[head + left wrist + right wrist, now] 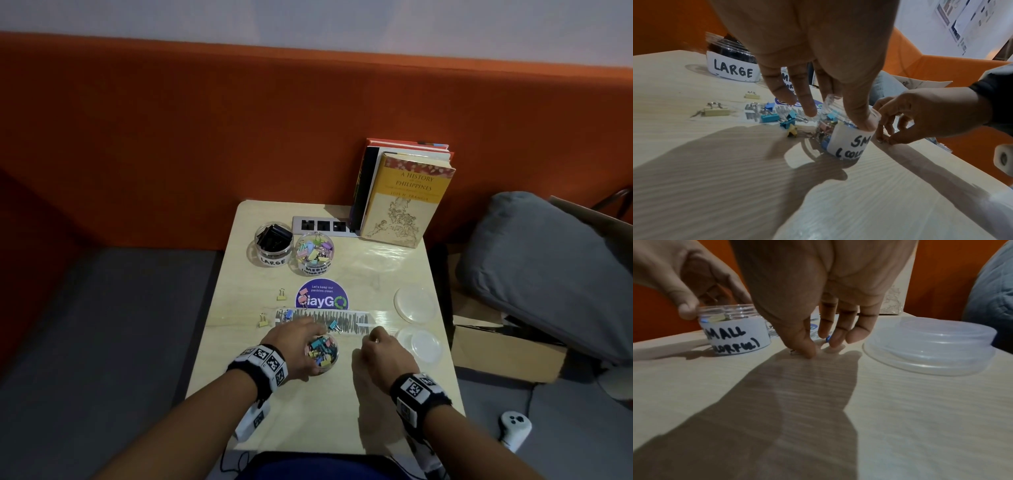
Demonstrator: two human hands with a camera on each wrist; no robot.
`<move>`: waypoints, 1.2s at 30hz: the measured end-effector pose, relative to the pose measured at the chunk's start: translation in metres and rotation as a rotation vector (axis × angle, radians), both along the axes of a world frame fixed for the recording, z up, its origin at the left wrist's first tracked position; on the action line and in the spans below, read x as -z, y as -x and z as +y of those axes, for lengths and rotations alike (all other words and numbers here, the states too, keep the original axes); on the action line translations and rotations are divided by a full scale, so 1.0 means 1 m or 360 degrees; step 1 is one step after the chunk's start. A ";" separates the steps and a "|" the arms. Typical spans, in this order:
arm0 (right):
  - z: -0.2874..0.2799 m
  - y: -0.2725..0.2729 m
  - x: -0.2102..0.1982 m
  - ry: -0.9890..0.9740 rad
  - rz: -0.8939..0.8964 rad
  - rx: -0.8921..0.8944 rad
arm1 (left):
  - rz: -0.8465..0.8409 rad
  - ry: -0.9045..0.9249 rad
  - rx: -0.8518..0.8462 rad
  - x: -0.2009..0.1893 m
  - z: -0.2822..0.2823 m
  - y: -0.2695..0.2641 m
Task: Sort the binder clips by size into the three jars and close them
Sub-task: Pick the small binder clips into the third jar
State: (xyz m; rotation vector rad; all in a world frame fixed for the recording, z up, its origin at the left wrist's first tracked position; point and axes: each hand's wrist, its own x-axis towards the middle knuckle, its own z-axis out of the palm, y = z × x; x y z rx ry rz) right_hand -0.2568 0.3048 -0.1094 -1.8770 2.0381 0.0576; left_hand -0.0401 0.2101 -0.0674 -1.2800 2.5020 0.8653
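My left hand (301, 342) grips the rim of the open small jar (321, 353) from above; the jar holds several coloured small clips and stands at the table's near middle. Just right of it, my right hand (373, 341) points its fingertips down at the table and pinches a small binder clip (828, 338), mostly hidden by the fingers. The large jar (274, 245) with black clips and the medium jar (314, 253) with pastel clips stand open at the back. Loose clips lie between: yellow clips (281, 294), a pink clip (302, 297), a blue clip (287, 313) and a teal clip (334, 325).
Two clear lids (415, 304) (423, 344) lie near the table's right edge, one close beside my right hand. Books (400, 198) and a power strip (322, 226) stand at the back. A purple sticker (322, 296) marks the middle. A grey pillow (534, 267) lies right of the table.
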 end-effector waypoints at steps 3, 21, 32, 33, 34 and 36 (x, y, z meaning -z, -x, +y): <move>0.002 -0.005 0.003 -0.0051 0.0084 -0.0124 | 0.0003 -0.0004 -0.0006 0.002 -0.001 -0.001; -0.025 -0.013 -0.030 0.0128 -0.0784 0.0114 | 0.0019 0.0000 -0.0036 0.004 -0.001 0.000; -0.007 0.008 -0.004 -0.0149 -0.0191 0.0307 | 0.0008 -0.0016 -0.0037 0.000 -0.001 -0.001; -0.008 0.006 -0.004 -0.0146 -0.0197 0.0307 | 0.0009 -0.0017 -0.0032 -0.001 -0.001 0.000; -0.009 0.004 -0.006 -0.0137 -0.0211 0.0311 | 0.0010 -0.0020 -0.0030 -0.001 -0.002 0.000; -0.011 0.000 -0.010 -0.0112 -0.0258 0.0349 | 0.0009 -0.0024 -0.0030 -0.002 -0.001 0.000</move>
